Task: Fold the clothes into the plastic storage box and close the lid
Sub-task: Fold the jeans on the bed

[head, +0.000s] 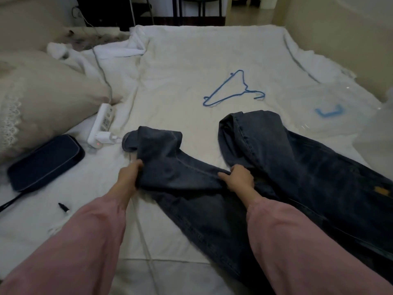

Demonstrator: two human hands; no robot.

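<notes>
Jeans (265, 158) at frame centre: left hand (129, 175) and right hand (240, 177) both pinch one leg; best laid flat over the other.

I see the left hand (129, 175) and right hand (238, 177) both gripping one leg of the jeans (191, 167) spread on the bed (180, 60). Beyond them lies a blue hanger (246, 89), apart from the denim.

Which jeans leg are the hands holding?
The left leg, nearest the power strip; left hand and right hand grip it. The right leg is held by neither.
</notes>
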